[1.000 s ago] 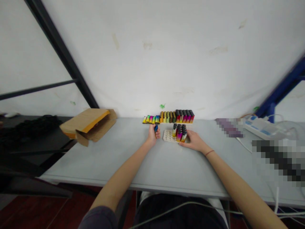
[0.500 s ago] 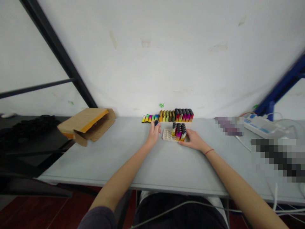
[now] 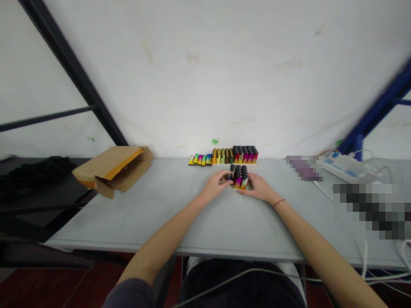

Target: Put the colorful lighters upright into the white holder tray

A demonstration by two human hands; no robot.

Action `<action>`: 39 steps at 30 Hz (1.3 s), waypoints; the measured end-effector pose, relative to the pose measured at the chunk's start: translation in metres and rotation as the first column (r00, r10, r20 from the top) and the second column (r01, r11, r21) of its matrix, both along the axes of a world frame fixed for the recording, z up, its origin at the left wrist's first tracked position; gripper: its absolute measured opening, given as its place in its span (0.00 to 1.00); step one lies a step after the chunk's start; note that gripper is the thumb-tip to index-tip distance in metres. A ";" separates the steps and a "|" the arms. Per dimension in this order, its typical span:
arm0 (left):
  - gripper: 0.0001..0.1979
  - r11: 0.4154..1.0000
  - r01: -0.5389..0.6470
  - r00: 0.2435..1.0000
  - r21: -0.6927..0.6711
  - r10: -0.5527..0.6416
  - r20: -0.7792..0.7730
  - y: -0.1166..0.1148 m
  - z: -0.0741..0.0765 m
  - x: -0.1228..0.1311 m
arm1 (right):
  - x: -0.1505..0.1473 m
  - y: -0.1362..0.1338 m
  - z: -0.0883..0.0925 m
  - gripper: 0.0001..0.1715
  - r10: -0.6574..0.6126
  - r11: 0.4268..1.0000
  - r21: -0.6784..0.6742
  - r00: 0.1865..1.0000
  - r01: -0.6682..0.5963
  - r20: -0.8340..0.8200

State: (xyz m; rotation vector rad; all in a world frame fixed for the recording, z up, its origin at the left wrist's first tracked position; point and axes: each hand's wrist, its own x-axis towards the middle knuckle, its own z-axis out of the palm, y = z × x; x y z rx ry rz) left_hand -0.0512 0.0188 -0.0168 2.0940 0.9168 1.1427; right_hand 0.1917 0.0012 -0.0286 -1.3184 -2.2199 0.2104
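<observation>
A block of upright lighters [image 3: 239, 176] with black tops and gradient bodies stands in a white moulded tray, which my hands mostly hide. My left hand [image 3: 213, 184] is at the block's left side, gripping a small dark-topped lighter [image 3: 228, 176] against it. My right hand [image 3: 256, 189] lies flat-fingered against the block's lower right, touching it and holding nothing. Behind them, upright lighters [image 3: 234, 155] stand in a long row, and several more lie side by side [image 3: 200, 160] at its left end.
The grey table [image 3: 154, 214] runs across the view. A flattened cardboard box [image 3: 112, 171] sits at its left end. A white power strip [image 3: 348, 169], cables and two pixelated objects lie at the right. A dark cloth [image 3: 38, 173] lies on a shelf at the left.
My left hand has moved right from near the back row, carrying the lighter up to the block in the tray. The tray's bare left part is now covered.
</observation>
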 end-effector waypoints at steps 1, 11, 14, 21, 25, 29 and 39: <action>0.18 1.000 -0.030 1.000 -0.005 0.030 0.006 0.001 -0.001 0.000 | 0.000 0.000 0.000 0.38 0.003 1.000 0.003 1.000 -0.003 -0.001; 0.13 0.987 -0.053 0.997 0.152 0.060 -0.040 0.004 -0.007 -0.001 | 0.001 0.001 -0.002 0.41 0.004 1.000 0.027 1.000 -0.004 -0.006; 0.13 0.967 -0.026 0.998 0.253 0.041 -0.056 0.006 -0.007 -0.002 | 0.002 0.002 -0.004 0.42 0.004 1.000 0.030 1.000 -0.004 -0.011; 0.16 0.974 -0.002 0.994 0.225 0.027 -0.105 0.006 0.000 -0.008 | 0.002 0.002 -0.006 0.43 -0.011 1.000 0.020 1.000 0.011 0.003; 0.16 0.977 0.033 0.992 0.212 -0.006 -0.127 0.005 0.001 -0.009 | 0.002 0.002 -0.006 0.43 -0.015 1.000 0.019 1.000 0.014 0.003; 0.16 0.974 0.037 0.993 0.223 -0.010 -0.122 0.005 -0.002 -0.004 | 0.003 0.002 -0.006 0.43 -0.012 1.000 0.021 1.000 0.012 0.005; 0.16 0.978 0.052 0.987 0.202 -0.019 -0.161 0.008 -0.006 -0.002 | 0.002 0.002 -0.006 0.40 -0.005 1.000 0.020 1.000 0.005 -0.013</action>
